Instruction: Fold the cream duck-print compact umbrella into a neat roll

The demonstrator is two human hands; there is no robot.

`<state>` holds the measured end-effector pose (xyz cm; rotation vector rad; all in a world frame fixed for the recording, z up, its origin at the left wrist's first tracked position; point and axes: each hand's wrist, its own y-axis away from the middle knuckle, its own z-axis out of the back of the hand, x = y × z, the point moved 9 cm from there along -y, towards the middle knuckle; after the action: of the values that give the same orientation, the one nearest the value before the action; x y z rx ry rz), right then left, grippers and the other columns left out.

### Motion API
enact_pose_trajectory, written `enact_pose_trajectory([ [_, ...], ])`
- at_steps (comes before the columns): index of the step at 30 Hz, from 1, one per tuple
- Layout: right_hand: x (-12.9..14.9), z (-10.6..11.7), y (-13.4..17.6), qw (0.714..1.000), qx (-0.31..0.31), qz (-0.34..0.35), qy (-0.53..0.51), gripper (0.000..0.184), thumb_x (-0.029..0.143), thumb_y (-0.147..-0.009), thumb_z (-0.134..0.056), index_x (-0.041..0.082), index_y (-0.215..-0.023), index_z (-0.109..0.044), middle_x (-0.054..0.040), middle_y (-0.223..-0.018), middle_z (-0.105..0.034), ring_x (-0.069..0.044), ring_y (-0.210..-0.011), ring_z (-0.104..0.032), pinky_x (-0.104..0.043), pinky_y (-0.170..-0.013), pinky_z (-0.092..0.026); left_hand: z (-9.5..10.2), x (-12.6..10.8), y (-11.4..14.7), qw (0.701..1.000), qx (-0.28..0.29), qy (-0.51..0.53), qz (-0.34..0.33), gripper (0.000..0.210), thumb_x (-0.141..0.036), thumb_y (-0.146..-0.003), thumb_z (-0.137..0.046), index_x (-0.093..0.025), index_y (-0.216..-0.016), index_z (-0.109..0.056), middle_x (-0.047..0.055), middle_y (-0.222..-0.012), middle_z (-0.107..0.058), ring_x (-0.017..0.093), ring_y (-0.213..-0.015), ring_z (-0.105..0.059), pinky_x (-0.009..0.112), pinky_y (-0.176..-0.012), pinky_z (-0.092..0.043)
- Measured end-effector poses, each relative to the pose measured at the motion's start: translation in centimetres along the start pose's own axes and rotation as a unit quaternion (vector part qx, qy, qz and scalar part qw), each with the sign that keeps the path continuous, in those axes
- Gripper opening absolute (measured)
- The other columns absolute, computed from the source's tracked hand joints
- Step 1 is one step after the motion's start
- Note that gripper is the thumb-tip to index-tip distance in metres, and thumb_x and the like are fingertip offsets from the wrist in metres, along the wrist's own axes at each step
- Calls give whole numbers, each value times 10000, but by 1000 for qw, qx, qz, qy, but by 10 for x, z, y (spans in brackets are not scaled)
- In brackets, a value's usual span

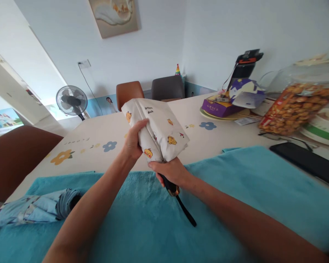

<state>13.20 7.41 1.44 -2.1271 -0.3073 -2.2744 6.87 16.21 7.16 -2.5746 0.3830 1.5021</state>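
Note:
A white folding umbrella (pixel 168 126) with yellow duck prints is held up above the table, its fabric loosely folded and its handle pointing down toward me. My left hand (pixel 134 140) is closed on the left side of the fabric, thumb on top. Lower down, my right hand (pixel 171 171) wraps the base of the fabric and the top of the black handle. A black wrist strap hangs from the handle's end. Left of my forearm, a rolled light-blue umbrella (pixel 35 208) lies on a teal cloth (pixel 142 219).
The white table (pixel 98 126) carries a purple box (pixel 222 107), a black-lidded bottle (pixel 244 67), a jar of brown snacks (pixel 298 106), eyeglasses and a black phone (pixel 304 160) at the right. Chairs (pixel 168 87) stand beyond and at the left. A fan (pixel 71 100) is farther back.

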Motion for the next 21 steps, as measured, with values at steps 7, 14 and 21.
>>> enact_pose_trajectory([
  [7, 0, -6, -5, 993, 45, 23, -105, 197, 344, -738, -655, 155, -758, -603, -5, -570, -614, -142, -511, -615, -230, -433, -525, -1, -9, 1, 999, 17, 12, -31, 475, -332, -660, -674, -136, -1088, -613, 74, -853, -719, 272, -884, -673, 381, -835, -551],
  [14, 7, -35, 11, 965, 147, -20, -217, 247, 340, -753, -587, 153, -913, -575, 33, -482, -563, -123, -375, -529, -214, -329, -431, -6, 7, -1, 997, 70, -39, 21, 537, -441, -737, -614, -112, -1161, -588, 124, -931, -709, 313, -942, -655, 432, -839, -548],
  [21, -9, 17, -5, 982, -115, -6, -148, 169, 304, -751, -579, 191, -669, -485, 53, -365, -478, -105, -280, -431, -209, -290, -366, 24, -25, -16, 976, -44, -166, -136, 845, -275, -718, -685, -338, -1440, -250, 71, -1271, -573, 237, -1134, -570, 369, -905, -503],
])
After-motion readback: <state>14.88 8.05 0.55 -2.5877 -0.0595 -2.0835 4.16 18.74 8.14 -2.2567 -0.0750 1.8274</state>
